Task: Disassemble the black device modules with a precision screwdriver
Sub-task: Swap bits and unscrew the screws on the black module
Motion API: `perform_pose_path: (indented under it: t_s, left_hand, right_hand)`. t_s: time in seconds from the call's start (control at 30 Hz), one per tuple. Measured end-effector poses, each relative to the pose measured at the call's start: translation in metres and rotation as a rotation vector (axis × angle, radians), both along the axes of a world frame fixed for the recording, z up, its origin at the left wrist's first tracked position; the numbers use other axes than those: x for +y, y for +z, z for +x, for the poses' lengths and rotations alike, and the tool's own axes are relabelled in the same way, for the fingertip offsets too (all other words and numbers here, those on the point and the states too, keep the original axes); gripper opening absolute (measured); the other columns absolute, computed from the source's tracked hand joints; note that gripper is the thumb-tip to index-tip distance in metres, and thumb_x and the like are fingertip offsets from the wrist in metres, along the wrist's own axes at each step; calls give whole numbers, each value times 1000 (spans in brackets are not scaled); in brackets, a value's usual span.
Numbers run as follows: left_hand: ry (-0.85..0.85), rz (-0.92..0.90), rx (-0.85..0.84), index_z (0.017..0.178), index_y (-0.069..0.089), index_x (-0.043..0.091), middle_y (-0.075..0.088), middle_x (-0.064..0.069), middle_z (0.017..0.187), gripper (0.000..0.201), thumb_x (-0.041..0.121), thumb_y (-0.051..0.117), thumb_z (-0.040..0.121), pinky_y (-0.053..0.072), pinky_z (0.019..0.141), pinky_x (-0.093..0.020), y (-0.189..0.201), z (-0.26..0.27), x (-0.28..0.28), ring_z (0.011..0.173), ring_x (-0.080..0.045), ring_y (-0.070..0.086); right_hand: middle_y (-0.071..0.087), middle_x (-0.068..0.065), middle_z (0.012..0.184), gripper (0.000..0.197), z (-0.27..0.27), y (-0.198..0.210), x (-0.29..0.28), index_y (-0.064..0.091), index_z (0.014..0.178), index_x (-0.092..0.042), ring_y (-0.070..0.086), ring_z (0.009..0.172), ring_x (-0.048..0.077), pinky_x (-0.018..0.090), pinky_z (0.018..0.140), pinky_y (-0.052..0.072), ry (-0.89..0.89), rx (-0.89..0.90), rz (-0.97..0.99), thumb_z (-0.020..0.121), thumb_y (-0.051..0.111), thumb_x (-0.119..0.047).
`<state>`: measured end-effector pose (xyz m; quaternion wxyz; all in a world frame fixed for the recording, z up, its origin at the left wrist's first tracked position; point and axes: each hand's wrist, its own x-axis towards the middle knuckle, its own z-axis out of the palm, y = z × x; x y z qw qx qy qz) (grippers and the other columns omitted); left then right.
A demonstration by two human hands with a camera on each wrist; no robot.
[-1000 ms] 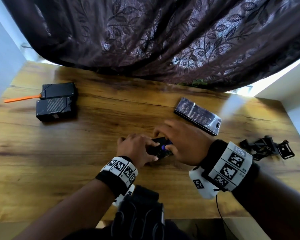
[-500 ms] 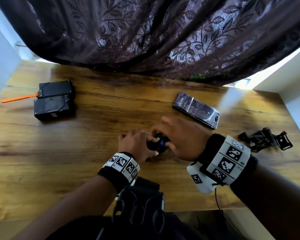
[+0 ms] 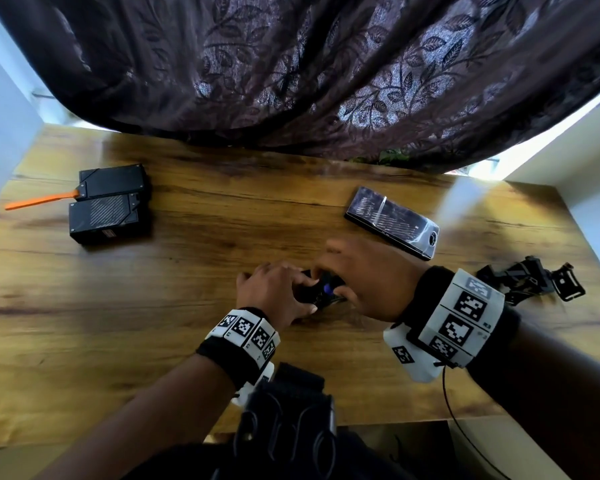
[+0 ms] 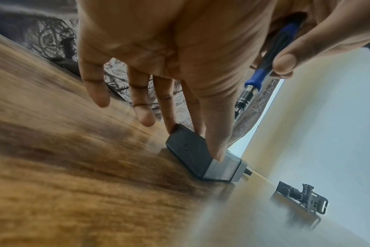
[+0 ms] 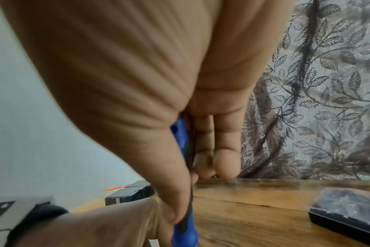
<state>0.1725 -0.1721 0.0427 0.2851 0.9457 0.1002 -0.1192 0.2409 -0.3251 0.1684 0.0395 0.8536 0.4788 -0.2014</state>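
A dark brown leaf-patterned curtain (image 3: pixel 326 71) fills the top of the head view, pale walls (image 3: pixel 0 133) at both sides. Below it lies the wood-grain bench (image 3: pixel 222 230). Two black rectangular device modules (image 3: pixel 110 202) sit at upper left; a clear-lidded bit case (image 3: pixel 392 221) sits right of centre. At centre, the left hand (image 3: pixel 274 292) pinches a small black module (image 4: pixel 192 152) between thumb and fingers. The right hand (image 3: pixel 364 275) has its grip closed round a blue-and-black precision screwdriver (image 4: pixel 270 55).

Wooden table (image 3: pixel 194 306); modules (image 3: pixel 110 202); bit case (image 3: pixel 392 221); clips (image 3: pixel 530 282).
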Motion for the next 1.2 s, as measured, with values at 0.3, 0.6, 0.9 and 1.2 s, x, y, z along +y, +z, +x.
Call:
perform_pose_path:
  t_s: [0.3,0.6,0.9,1.2]
  left_hand:
    - [-24,9,-19,126,63,51,51,25,142,50,57,77,79,29,104,-45,-1,3,-2,133,-9,44]
    - [-40,-17,-12,123,66,46,52,24,141,45,54,78,80,30,105,-46,1,8,-2,132,-12,44]
    - [-36,-54,-8,125,63,52,49,27,143,47,55,77,80,28,105,-48,-2,11,2,134,-10,42]
    - [-20,-48,2,126,63,52,49,25,144,49,56,78,79,27,105,-48,-5,10,0,134,-12,41]
  right_hand:
    - [60,-4,101,28,5,-1,7,62,110,-21,53,87,13,28,76,44,-34,-100,-133,103,50,-44]
    - [58,-4,102,35,1,7,3,64,112,-21,50,90,14,27,69,45,225,-163,17,81,81,-17]
    - [63,2,76,19,19,4,14,71,81,-13,58,67,21,33,57,49,464,-294,-12,72,87,-13]
    - [61,2,107,28,3,6,14,56,124,-16,62,89,21,34,74,55,334,-224,-248,104,52,-34]
